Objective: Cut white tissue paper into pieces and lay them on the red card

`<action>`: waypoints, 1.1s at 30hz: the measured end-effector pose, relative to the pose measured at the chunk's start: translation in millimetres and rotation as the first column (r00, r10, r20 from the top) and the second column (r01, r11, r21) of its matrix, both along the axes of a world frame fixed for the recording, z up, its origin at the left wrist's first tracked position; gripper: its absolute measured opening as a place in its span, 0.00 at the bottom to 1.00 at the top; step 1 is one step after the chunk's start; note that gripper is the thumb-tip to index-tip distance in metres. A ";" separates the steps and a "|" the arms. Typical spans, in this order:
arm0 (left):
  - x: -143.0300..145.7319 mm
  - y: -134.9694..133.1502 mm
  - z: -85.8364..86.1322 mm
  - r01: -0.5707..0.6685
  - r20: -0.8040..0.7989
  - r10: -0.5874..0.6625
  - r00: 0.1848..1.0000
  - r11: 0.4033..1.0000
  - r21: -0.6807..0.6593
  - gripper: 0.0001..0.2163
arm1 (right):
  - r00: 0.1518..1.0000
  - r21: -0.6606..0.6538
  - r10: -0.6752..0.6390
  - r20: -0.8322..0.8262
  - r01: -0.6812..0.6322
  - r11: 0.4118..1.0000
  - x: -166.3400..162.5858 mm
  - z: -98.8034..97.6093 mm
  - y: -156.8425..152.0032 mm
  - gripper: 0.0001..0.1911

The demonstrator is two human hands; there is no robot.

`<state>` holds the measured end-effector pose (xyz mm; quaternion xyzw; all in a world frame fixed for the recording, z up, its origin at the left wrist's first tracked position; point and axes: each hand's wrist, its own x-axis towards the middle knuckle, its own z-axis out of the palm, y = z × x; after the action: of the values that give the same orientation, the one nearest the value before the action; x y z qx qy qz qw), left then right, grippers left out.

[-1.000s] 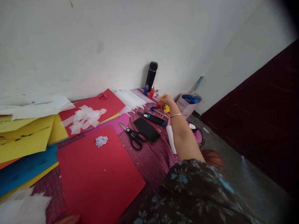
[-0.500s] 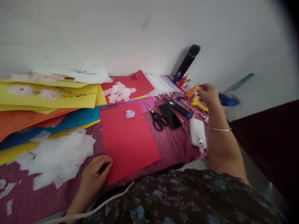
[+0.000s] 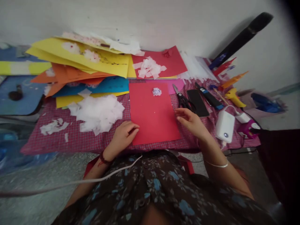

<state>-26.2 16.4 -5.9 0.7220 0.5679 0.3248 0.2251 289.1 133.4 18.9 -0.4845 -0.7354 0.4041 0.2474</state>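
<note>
Two hands are flanking a flat, smooth red paper sheet on checked cloth.
Left hand is curling its fingers onto the sheet's lower-left edge (pinching or pressing, cannot tell), while right hand is hovering loosely open, empty, at the right edge.

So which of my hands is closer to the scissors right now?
Right. The right hand is at the red sheet's right edge, just below the scissors; the left hand rests at its lower left edge, across the sheet from them.
</note>
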 end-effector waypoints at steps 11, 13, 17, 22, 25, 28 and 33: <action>5.6 -8.6 7.3 0.091 -0.223 -0.083 0.971 0.996 0.027 0.10 | 0.997 0.018 0.001 0.081 -0.003 1.000 -9.6 -14.6 -9.9 0.17; 3.0 -14.9 13.1 0.167 -0.291 -0.156 0.944 0.986 0.010 0.10 | 0.993 0.045 -0.008 0.120 0.003 0.999 -9.9 -12.9 -10.0 0.17; -8.9 -34.9 20.9 0.245 -0.319 -0.241 0.916 0.969 -0.027 0.09 | 0.991 0.120 0.030 0.129 -0.046 0.992 -24.9 -1.4 -9.1 0.16; -31.8 -58.1 12.9 0.141 -0.309 -0.135 0.941 0.990 -0.002 0.10 | 0.937 0.118 0.331 0.113 -0.344 0.932 -78.6 14.1 -7.6 0.14; -46.8 -62.6 4.9 0.046 -0.337 -0.038 0.941 0.999 0.015 0.14 | 0.830 0.083 0.540 0.138 -0.553 0.829 -115.5 17.8 -6.1 0.14; -59.6 -61.5 2.2 -0.036 -0.341 0.041 0.939 0.999 0.023 0.15 | 0.728 0.064 0.673 0.134 -0.684 0.727 -145.5 19.6 -5.7 0.14; -69.3 -67.1 11.2 -0.107 -0.283 0.114 0.952 0.993 0.040 0.13 | 0.553 -0.017 0.831 0.061 -0.832 0.554 -174.5 20.3 -10.7 0.15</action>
<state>-95.5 -50.8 5.4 0.7309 0.6300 0.2366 0.1137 114.5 122.7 39.2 -0.0904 -0.8869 0.4529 0.0079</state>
